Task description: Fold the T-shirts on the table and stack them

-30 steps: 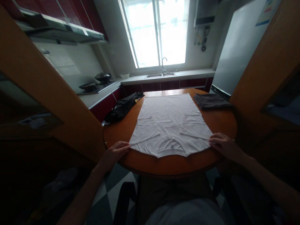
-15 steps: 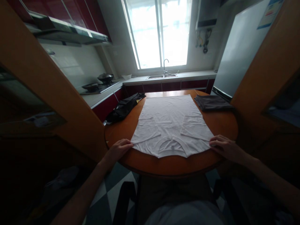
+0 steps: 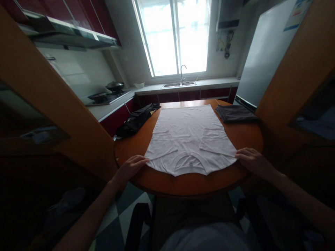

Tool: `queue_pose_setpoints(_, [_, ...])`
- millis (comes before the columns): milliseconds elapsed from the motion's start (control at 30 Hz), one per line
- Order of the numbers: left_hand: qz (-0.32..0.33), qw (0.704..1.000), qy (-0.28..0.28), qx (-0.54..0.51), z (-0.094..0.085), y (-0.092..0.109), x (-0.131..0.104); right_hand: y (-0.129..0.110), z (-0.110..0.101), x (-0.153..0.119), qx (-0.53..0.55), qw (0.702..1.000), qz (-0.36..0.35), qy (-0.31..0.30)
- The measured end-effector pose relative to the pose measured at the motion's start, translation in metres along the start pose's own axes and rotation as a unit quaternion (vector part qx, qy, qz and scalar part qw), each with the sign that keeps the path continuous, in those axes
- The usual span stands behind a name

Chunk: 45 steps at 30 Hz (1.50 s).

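Note:
A white T-shirt [image 3: 190, 122] lies spread flat, its neckline toward me and its sleeves folded inward over the body. My left hand [image 3: 133, 165] pinches the shirt's near left corner, by the shoulder. At the near right corner, my right hand [image 3: 250, 159] has its fingers closed on the fabric. Under the shirt is a round wooden table [image 3: 188, 186]. Some light wrinkles run across the cloth.
Black clothing [image 3: 137, 120] lies at the table's far left, and a folded dark grey garment [image 3: 235, 114] at its far right. Wooden frames flank the table. Behind it stand a counter with a sink [image 3: 178, 84], a stove and a fridge [image 3: 264, 59].
The view has shifted slightly. My right hand has moved a little outward and up at the shirt's corner, and the fabric there looks drawn slightly outward. My left hand keeps its hold.

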<state>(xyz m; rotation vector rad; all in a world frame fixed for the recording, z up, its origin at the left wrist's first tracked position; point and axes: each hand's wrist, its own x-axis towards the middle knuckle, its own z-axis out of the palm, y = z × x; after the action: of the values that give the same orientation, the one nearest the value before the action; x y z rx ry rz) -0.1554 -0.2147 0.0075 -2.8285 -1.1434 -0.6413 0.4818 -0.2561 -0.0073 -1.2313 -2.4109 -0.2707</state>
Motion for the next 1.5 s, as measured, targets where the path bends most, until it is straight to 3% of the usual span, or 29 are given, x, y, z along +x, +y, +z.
queue_pose_setpoints(567, [0.025,0.999,0.01,-0.033,-0.019,0.019,-0.003,0.002,-0.01,-0.011,0.057,0.998,-0.03,0.005])
queue_pose_setpoints(1000, [-0.027,0.993,-0.027,-0.111,-0.061,0.05,-0.03,-0.006,-0.051,-0.026,0.172,0.985,0.003,-0.006])
queue_pose_setpoints(1100, [-0.053,0.991,-0.017,-0.123,-0.066,0.049,-0.018,-0.006,-0.061,-0.012,0.219,0.975,0.037,-0.009])
queue_pose_setpoints(1233, [-0.097,0.987,0.003,-0.128,-0.072,0.035,0.015,0.001,-0.07,0.026,0.279,0.955,0.095,-0.012])
queue_pose_setpoints(1367, [-0.16,0.972,0.042,-0.164,-0.071,0.007,0.057,0.026,-0.065,0.074,0.313,0.938,0.145,0.017])
queue_pose_setpoints(1500, [-0.229,0.945,0.086,-0.216,-0.057,-0.035,0.097,0.06,-0.044,0.118,0.32,0.923,0.204,0.07])
